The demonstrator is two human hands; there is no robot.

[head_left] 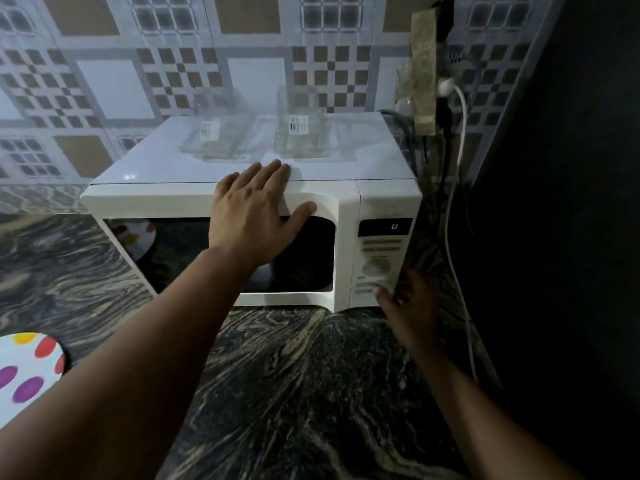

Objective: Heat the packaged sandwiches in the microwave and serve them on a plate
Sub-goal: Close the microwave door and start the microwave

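At the far left a white plate [24,372] with coloured dots lay on the dark marbled counter [294,393], cut off by the frame edge. The white microwave [221,195] stood against the tiled wall [104,74], its long axis running left to right and its shut door facing the person. The window was too dark to show any sandwiches; only the plate's reflection showed at its left. The left hand [256,216] lay flat on the door's upper edge, fingers straight and gripping nothing. On top sat two clear containers [221,133], their barcode stickers too blurred to read. The display [385,226] showed one dim character, perhaps a "0". The right hand [403,299] reached the lower control panel, thumb touching a button; its fingers were shadowed, so its grip was unclear. White and dark cables [459,133] hung at right.
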